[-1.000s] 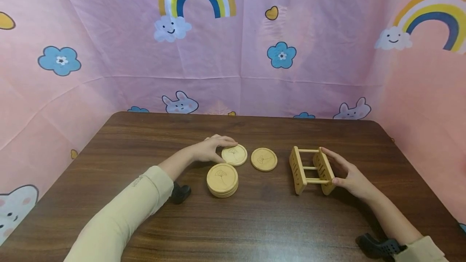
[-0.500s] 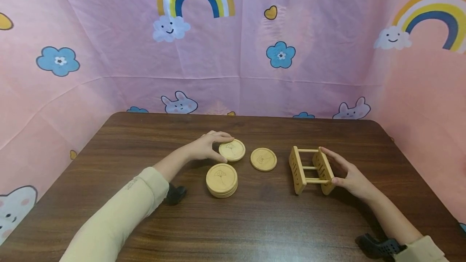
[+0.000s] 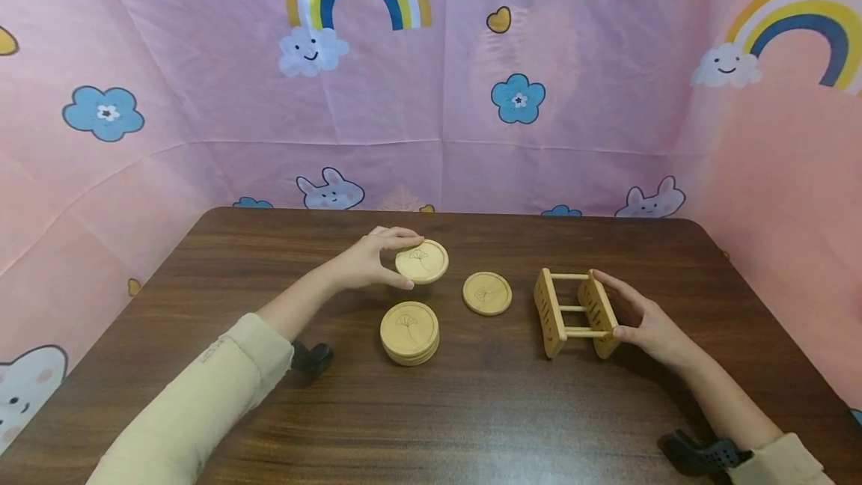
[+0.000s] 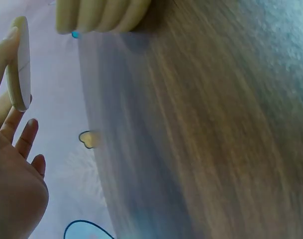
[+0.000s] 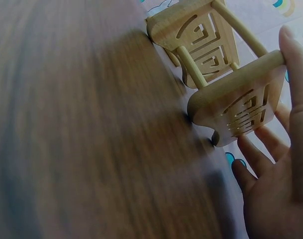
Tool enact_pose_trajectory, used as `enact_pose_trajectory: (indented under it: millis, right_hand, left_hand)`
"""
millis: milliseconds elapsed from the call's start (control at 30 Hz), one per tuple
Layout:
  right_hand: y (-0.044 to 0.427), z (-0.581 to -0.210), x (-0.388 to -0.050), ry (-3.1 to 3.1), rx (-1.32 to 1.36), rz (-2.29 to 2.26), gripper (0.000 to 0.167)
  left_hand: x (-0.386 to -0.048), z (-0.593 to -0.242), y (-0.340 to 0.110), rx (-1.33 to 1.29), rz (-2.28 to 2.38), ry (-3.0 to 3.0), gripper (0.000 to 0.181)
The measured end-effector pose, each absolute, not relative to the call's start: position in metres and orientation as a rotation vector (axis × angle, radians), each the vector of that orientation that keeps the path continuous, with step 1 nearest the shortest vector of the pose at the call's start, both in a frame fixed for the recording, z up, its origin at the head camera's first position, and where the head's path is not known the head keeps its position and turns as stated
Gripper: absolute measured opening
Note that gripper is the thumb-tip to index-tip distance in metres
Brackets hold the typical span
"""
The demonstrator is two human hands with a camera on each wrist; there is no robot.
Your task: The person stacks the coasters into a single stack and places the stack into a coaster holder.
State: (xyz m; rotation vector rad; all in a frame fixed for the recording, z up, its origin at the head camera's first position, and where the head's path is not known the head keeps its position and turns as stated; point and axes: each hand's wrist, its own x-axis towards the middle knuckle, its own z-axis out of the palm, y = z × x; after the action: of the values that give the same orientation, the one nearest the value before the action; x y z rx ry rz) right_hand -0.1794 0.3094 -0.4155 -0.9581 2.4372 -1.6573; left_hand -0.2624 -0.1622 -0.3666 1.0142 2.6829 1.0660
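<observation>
My left hand point(image 3: 367, 260) pinches a round wooden coaster point(image 3: 422, 261) by its edge, thumb below and fingers above. In the left wrist view that coaster point(image 4: 21, 64) is held up off the table, seen nearly edge-on. A stack of coasters point(image 3: 409, 329) with a leaf engraving on top lies just nearer to me. One more coaster point(image 3: 488, 293) lies flat to the right. My right hand point(image 3: 649, 328) grips the near-right end panel of a wooden coaster rack point(image 3: 578, 311) standing on the table. Cut-out patterns show on the rack's panels point(image 5: 251, 109) in the right wrist view.
The dark wood table point(image 3: 471, 410) ends at a rounded far edge. Behind and beside it hangs a pink and purple cloth point(image 3: 431, 96) with rainbows, flowers and rabbits. A black strap piece point(image 3: 703, 455) sits at my right wrist, another point(image 3: 311, 358) under the left.
My left hand has lifted the coaster and moved it left and away from me, clear of the stack. The right hand and the rack have stayed in place.
</observation>
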Motion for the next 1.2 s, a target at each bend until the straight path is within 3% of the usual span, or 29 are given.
enact_pose_trajectory:
  millis: [467, 1200]
  right_hand:
    - [0.313, -0.418, -0.181, 2.409, -0.946, -1.674, 0.078]
    - [0.312, -0.417, -0.181, 2.411, -0.932, -1.664, 0.078]
  left_hand:
    - [-0.236, -0.354, -0.162, 1.035, 1.136, 2.708, 0.077]
    - [-0.197, -0.373, -0.167, 1.045, 1.203, 2.707, 0.077]
